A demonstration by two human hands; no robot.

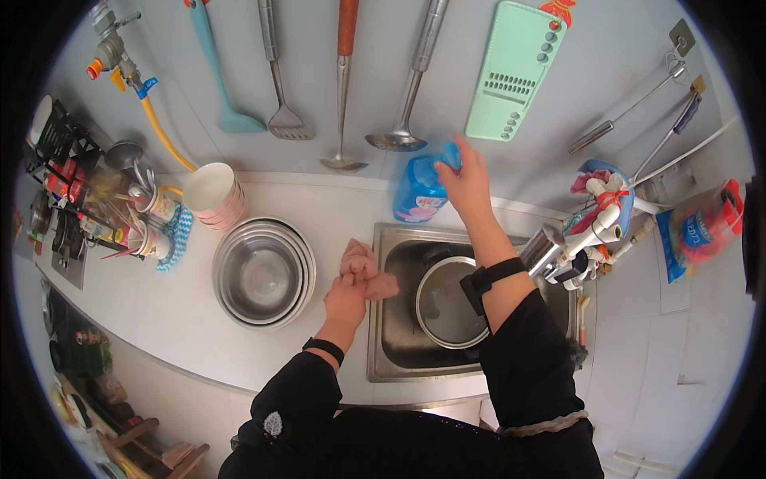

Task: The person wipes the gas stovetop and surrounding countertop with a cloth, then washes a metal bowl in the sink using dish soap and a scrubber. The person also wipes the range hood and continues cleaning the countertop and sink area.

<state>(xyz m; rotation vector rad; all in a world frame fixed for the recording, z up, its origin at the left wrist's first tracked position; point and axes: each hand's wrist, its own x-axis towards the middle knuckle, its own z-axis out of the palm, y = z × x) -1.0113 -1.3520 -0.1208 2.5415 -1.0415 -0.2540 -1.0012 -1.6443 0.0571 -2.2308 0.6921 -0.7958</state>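
Observation:
My left hand grips a crumpled pink cloth on the countertop, at the left rim of the steel sink. Farther back, my right hand has its thumb and fingers around the blue cap of a blue plastic detergent bottle. This bottle stands behind the sink, close to the wall, and bears a printed label. Whether the cap is still joined to the bottle I cannot tell. In the sink sits a round metal pot with liquid in it, partly hidden by my right forearm.
Nested steel bowls and stacked pink bowls stand on the white counter to the left. A faucet and white pipes rise at the sink's right. Along the wall hang a ladle, spatulas and a green grater.

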